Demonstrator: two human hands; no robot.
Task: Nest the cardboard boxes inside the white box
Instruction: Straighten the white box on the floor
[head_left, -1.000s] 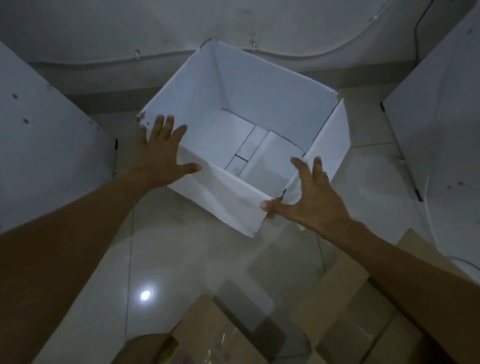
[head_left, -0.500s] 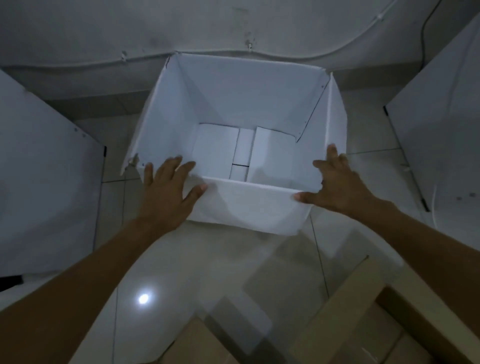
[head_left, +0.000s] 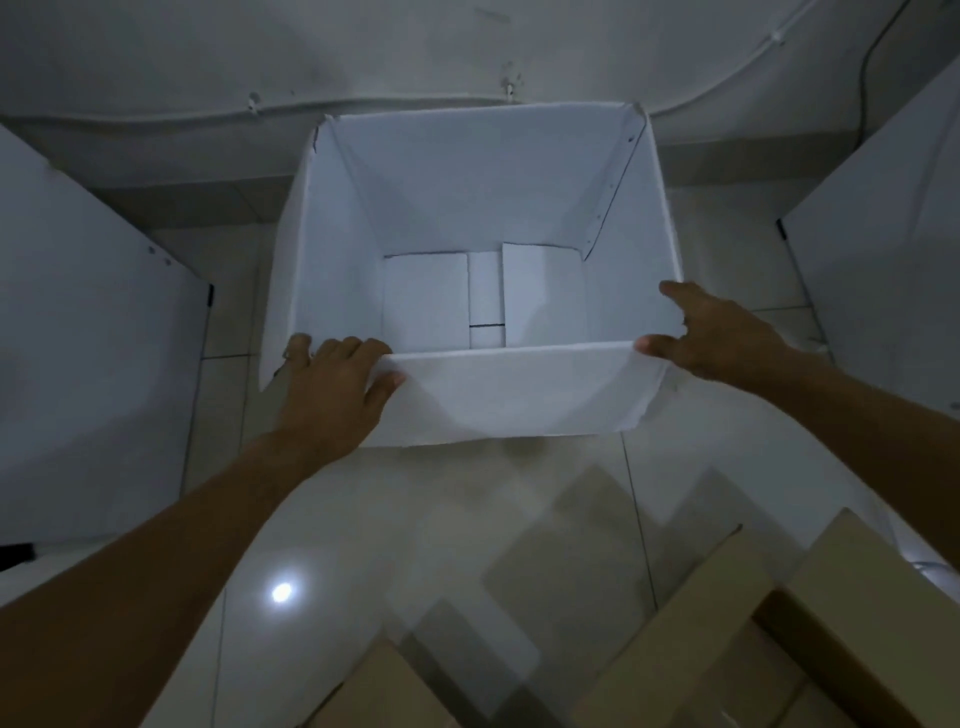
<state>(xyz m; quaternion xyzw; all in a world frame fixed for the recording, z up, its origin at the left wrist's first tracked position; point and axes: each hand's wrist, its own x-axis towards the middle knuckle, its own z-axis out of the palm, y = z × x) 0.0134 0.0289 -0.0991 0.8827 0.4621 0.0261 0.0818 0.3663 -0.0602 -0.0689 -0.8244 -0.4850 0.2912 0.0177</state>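
A large white box (head_left: 514, 400) stands open-topped on the tiled floor, square to me, with nothing inside but its folded bottom flaps. My left hand (head_left: 332, 389) grips its near-left corner, fingers over the rim. My right hand (head_left: 722, 332) presses the near-right corner, thumb at the rim and fingers along the right wall. Brown cardboard boxes (head_left: 691, 654) lie at the bottom right, and another cardboard box (head_left: 384, 691) shows at the bottom edge; both are cut off by the frame.
Tall white panels stand on the left (head_left: 88, 374) and on the right (head_left: 883, 249). A grey wall with a cable (head_left: 415, 57) runs behind the box. The glossy floor tiles (head_left: 415, 519) reflect a lamp.
The white box has turned from a skewed angle to square with me and come closer. Both hands shifted from its outer sides onto its near corners.
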